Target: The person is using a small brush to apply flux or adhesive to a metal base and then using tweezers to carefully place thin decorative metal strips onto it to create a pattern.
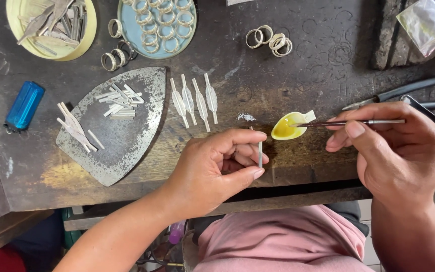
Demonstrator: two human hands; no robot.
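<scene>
I see my left hand (212, 166) lying on the desk (298, 65) at 6 o'clock, palm turned in, its grip closed on a thin metal strip (260, 153) held upright between thumb and forefinger. My right hand (399, 151), at 3 o'clock, pinches a fine brush (348, 122), whose tip lies in the small yellow dish (288, 127) at 1 o'clock of the strip.

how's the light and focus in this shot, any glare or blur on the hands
Head view: soft, even daylight with only faint shadows under the left hand and right hand; both are sharp, as is the thin brush; mild sheen on the yellow liquid in the spoon dish and the metal plate; slight wide-angle stretching at the edges.
</scene>
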